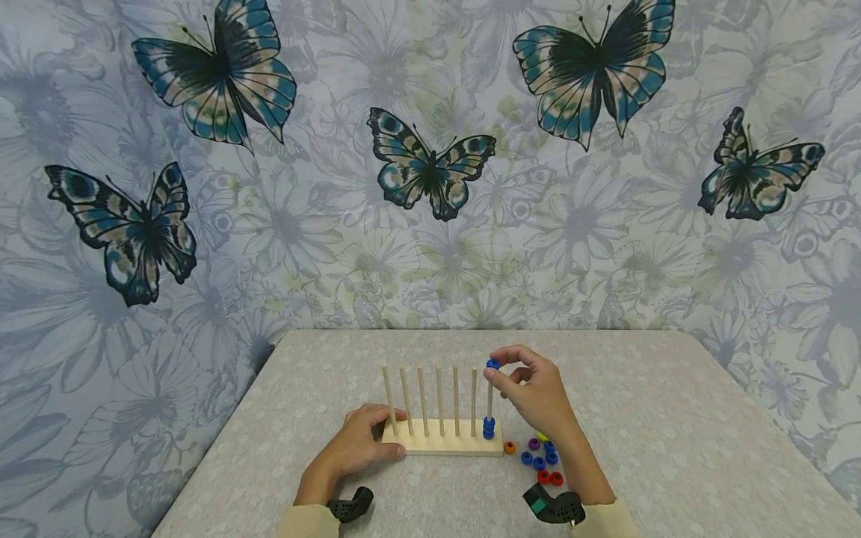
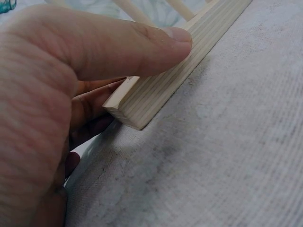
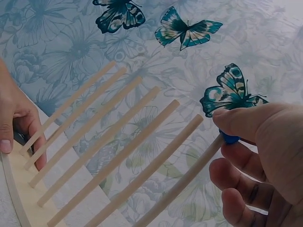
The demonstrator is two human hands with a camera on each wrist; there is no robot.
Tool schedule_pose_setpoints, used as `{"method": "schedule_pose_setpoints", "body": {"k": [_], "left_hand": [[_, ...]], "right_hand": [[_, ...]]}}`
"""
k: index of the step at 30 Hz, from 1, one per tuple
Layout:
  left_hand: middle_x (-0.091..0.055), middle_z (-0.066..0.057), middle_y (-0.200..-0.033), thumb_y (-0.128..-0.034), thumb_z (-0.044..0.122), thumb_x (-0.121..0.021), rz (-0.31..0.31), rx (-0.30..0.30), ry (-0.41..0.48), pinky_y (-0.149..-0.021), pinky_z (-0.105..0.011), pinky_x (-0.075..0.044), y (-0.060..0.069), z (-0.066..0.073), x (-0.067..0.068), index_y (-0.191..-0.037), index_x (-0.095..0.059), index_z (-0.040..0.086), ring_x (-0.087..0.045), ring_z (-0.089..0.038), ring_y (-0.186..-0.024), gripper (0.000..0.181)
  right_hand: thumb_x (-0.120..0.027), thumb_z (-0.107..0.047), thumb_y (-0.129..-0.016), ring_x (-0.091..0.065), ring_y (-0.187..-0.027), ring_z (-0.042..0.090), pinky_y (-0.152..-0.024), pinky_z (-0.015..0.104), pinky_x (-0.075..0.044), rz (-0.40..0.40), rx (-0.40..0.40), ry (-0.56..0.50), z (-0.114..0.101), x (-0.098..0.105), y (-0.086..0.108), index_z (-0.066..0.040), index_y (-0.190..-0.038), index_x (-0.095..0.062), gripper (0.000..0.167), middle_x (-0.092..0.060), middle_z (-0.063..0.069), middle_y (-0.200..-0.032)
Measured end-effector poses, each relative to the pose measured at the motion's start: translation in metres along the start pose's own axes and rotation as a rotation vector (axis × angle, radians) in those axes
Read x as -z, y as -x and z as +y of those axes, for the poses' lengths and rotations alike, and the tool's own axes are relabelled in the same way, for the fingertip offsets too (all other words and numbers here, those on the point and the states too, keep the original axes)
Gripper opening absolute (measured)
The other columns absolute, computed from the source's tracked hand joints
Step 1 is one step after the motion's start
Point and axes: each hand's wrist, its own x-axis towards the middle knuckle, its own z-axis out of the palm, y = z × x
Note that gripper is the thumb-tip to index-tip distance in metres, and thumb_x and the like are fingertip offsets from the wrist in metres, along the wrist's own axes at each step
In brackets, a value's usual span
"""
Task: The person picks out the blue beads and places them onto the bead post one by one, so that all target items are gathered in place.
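1. Seven pegs upright in a row on a wooden base in the head view, all on a patterned table.
2. In the same view, left hand at the left end of the base, partly closed: thumb on the near side, fingers round the far side, gripping it.
3. Right hand raised at the right, nearly closed, with a blue bead pinched between thumb and index finger at the top of the rightmost peg.
4. Low on that peg, down at the base, a stack of blue beads.
5. Just right of the base, an orange bead; farther right, a purple bead, a partly hidden yellow bead, four loose blue beads and, nearest, two red beads.
6. Beyond the table's far edge, a floral wall with butterflies.
7. In the left wrist view, thumb straight across the near side of the base, fingers beyond; base flat on the table.
8. In the right wrist view, blue bead mostly covered by thumb and index finger, other fingers bent; impossible to tell whether threaded over the hidden peg tip.
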Motion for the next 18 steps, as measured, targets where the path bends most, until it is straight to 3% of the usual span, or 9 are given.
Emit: {"method": "schedule_pose_setpoints", "body": {"k": [18], "left_hand": [[-0.062, 0.017, -0.125, -0.068, 0.048, -0.088, 0.006, 0.022, -0.007, -0.113, -0.062, -0.025, 0.0026, 0.0019, 0.001, -0.103, -0.07, 0.046, -0.043, -0.024, -0.132, 0.039]], "right_hand": [[-0.075, -0.014, -0.091, -0.061, -0.062, 0.015, -0.048, 0.025, -0.047, -0.006, 0.002, 0.015, -0.0006, -0.0026, 0.0002, -0.009, -0.108, -0.069, 0.019, -0.066, 0.01, -0.103]]}}
